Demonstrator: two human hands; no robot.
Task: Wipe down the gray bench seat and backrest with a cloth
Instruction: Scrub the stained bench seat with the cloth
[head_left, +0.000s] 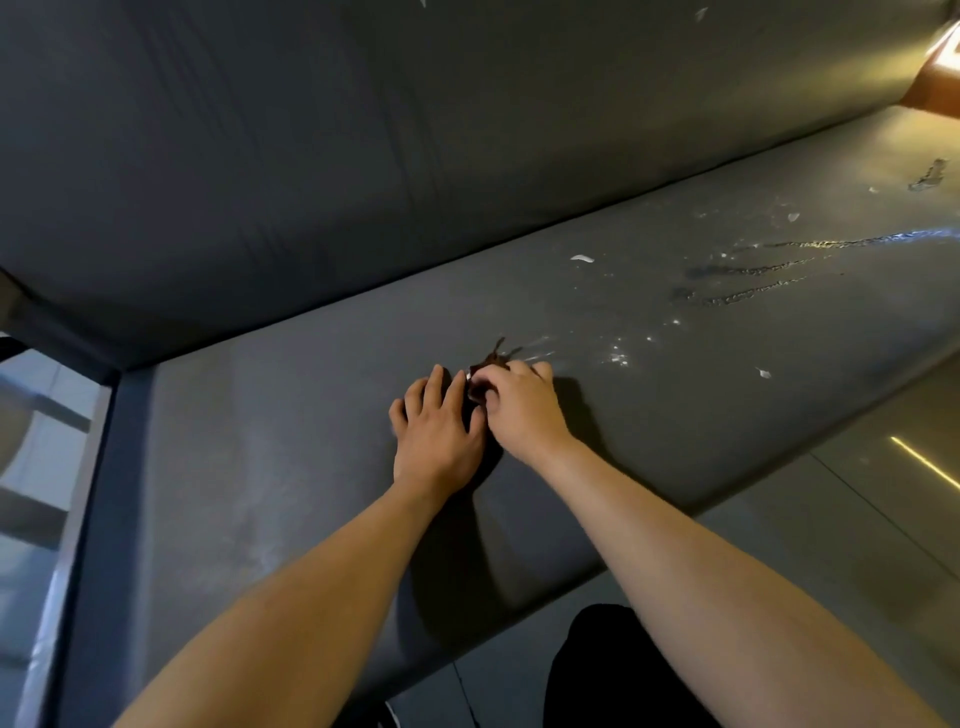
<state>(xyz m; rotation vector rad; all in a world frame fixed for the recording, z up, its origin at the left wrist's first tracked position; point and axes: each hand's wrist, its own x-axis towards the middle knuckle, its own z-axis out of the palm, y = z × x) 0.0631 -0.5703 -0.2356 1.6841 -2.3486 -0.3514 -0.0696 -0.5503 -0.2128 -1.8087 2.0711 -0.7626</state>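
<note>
Gray upholstery filled nearly the whole view: the bench seat (260, 467) ran from the left corner off to the right, and the backrest (363, 156) rose behind it. A strip of tiled floor (831, 519) showed at the lower right, beside the person's dark trouser knee (597, 665).

Both hands met near the middle of the seat. The right hand (522, 410) was curled over a small dark brown cloth (491, 364), bunched so tightly that only a frayed edge poked out past the knuckles. The left hand (436, 431) lay just beside it with fingers fairly straight, flat on the seat, its fingertips touching or nearly touching the cloth; it grasped nothing that could be seen.

To the right, wet streaks (753, 280) and scattered white flecks (582, 258) marked the seat. The stretch under the arms looked duller and smeared.

By the look of it, the seat wipe was in hand and the cloth was being gathered or pressed for a stroke. The next move seemed to call for a firm sweep rightward through the streaks and flecks, with enough cloth spread out to catch them. The backrest looked like it was left for afterwards.
</note>
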